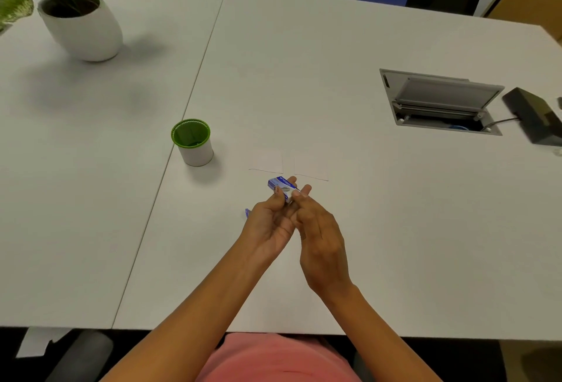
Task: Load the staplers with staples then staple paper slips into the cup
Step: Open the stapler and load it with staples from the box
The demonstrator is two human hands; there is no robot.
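Head view, sole view.

Item: box (281, 187) of staples, blue and white, held above the table (334, 46), straight ahead of me, just this side of the slips.

Left hand (270, 223): palm up, thumb on the box's top face, fingers curled beneath; it grips the box.

Right hand (322, 238): back toward me, fingertips pinching the box's near-right end. Whether the flap or tray is started, I cannot tell.

Long axis of box: far-left to near-right. The right hand sits at the open-able end, so I judge the pull goes toward the right while the left holds fast.

Slips (267, 162): two white sheets flat on the table, side by side, just beyond the hands, barely distinct from the surface.

Cup (192, 141): white, green rim, upright, well to the left of and beyond the hands; left hand nearer.

Blue bit (247, 213): peeks out beside my left wrist; too hidden to name. No stapler plainly visible.
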